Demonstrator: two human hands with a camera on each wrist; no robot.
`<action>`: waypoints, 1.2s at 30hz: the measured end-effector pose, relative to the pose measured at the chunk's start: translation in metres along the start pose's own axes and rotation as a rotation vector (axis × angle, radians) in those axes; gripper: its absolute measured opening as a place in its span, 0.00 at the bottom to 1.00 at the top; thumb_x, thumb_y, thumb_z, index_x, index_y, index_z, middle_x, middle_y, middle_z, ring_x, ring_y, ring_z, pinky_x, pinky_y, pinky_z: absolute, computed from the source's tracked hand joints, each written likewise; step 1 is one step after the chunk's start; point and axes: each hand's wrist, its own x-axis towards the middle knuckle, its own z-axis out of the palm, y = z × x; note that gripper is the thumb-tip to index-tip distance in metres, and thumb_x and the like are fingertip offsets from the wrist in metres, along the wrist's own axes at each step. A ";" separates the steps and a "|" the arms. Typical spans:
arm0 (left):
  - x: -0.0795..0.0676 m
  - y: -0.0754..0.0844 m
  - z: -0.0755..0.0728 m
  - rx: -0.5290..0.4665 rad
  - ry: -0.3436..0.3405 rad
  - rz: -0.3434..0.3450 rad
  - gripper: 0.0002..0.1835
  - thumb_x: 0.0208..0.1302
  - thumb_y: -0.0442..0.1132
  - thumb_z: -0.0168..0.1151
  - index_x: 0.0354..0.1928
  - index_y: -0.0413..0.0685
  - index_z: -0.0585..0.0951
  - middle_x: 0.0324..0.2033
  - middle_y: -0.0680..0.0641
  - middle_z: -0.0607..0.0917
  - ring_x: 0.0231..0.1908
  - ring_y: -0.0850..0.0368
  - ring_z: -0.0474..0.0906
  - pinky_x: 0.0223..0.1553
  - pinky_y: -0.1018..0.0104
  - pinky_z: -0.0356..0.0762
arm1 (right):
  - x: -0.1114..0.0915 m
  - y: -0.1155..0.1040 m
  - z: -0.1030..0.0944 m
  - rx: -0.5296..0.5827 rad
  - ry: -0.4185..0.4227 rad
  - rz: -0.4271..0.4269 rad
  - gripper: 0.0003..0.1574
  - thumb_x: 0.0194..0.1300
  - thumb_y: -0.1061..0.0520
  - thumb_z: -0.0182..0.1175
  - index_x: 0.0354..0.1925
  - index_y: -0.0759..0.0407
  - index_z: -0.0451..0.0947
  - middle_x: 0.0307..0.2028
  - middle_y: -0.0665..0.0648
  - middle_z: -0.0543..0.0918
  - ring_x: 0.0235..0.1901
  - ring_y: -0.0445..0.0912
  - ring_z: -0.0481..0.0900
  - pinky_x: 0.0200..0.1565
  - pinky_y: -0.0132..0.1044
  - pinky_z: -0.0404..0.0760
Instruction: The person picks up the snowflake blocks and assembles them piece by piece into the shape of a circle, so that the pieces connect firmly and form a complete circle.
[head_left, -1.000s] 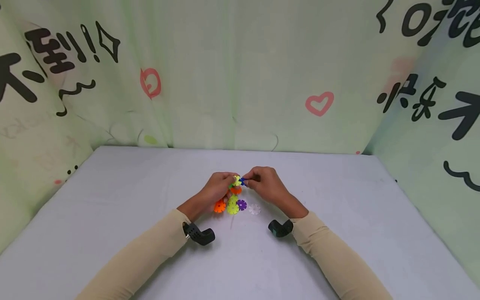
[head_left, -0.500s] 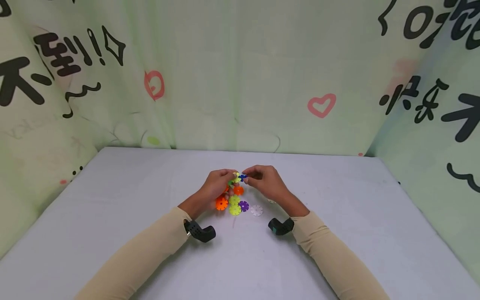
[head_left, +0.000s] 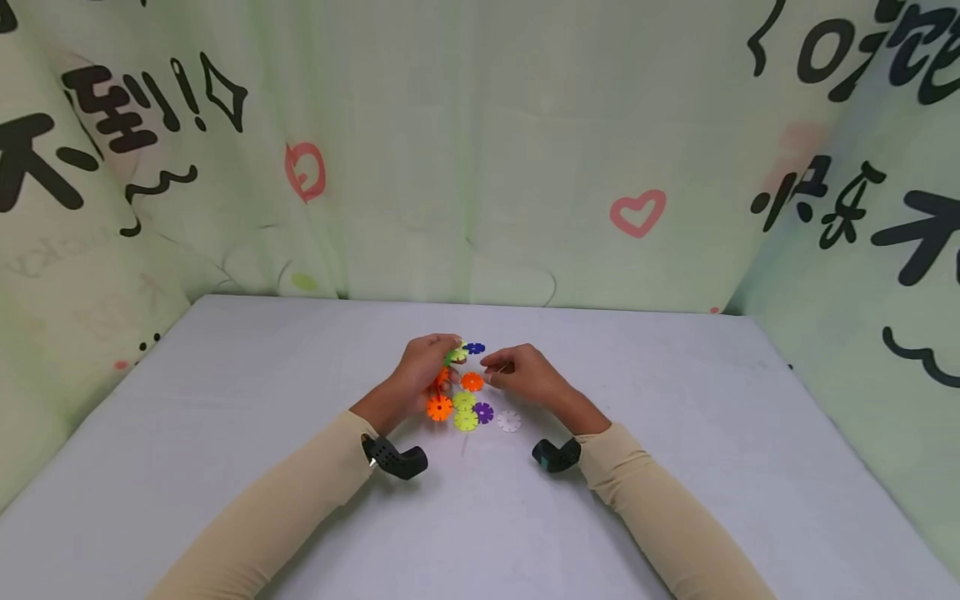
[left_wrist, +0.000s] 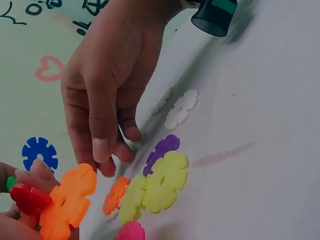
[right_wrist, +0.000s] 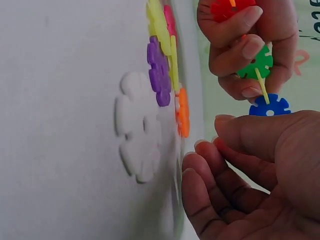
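My left hand (head_left: 420, 371) grips a chain of slotted plastic snowflake discs above the table. An orange disc (left_wrist: 68, 202) is at the near end, then a red disc (left_wrist: 30, 200), a green disc (right_wrist: 257, 62), a thin yellow disc (right_wrist: 262, 86) seen edge-on, and a blue disc (right_wrist: 270, 105) at the far end. Curled fingers hide parts of the chain. My right hand (head_left: 525, 372) hovers to the right of it, fingers loosely bent with nothing between them. In the right wrist view its thumb overlaps the blue disc's lower edge; the head view shows the two apart.
Loose discs lie close under the hands: two yellow ones including a yellow disc (left_wrist: 166, 181), a purple disc (left_wrist: 162, 152), an orange disc (left_wrist: 116, 195), a pink disc (left_wrist: 131, 231) and a white disc (right_wrist: 140, 127). A printed curtain (head_left: 465, 150) borders the white table (head_left: 637, 375).
The right fingers have let go of the blue disc, which now stays on the chain. The right hand has lowered slightly; the left has shifted a little left with the chain.
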 end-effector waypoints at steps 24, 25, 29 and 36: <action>0.001 -0.003 -0.007 -0.074 -0.020 -0.072 0.24 0.77 0.48 0.44 0.70 0.50 0.63 0.43 0.45 0.85 0.24 0.56 0.74 0.27 0.72 0.75 | 0.006 -0.013 0.022 -0.098 0.020 0.130 0.17 0.58 0.60 0.69 0.45 0.60 0.78 0.35 0.54 0.79 0.35 0.47 0.76 0.41 0.38 0.79; 0.001 -0.003 -0.007 -0.091 -0.028 -0.075 0.24 0.77 0.48 0.43 0.69 0.50 0.63 0.44 0.44 0.84 0.25 0.56 0.74 0.27 0.72 0.75 | 0.005 -0.013 0.021 -0.095 0.021 0.128 0.16 0.58 0.61 0.69 0.45 0.60 0.78 0.35 0.54 0.78 0.35 0.48 0.75 0.40 0.38 0.79; 0.002 -0.005 -0.007 -0.198 -0.054 -0.095 0.23 0.76 0.47 0.40 0.68 0.50 0.65 0.45 0.42 0.82 0.24 0.56 0.73 0.30 0.70 0.76 | 0.003 -0.009 0.016 -0.090 0.018 0.115 0.12 0.61 0.62 0.65 0.44 0.60 0.79 0.32 0.54 0.77 0.33 0.48 0.73 0.37 0.37 0.77; 0.002 -0.006 -0.007 -0.280 -0.099 -0.083 0.25 0.74 0.47 0.34 0.62 0.48 0.75 0.38 0.45 0.78 0.23 0.57 0.70 0.30 0.69 0.75 | -0.001 -0.002 0.006 -0.041 0.013 0.064 0.13 0.68 0.61 0.57 0.49 0.64 0.81 0.27 0.54 0.79 0.27 0.46 0.75 0.32 0.35 0.77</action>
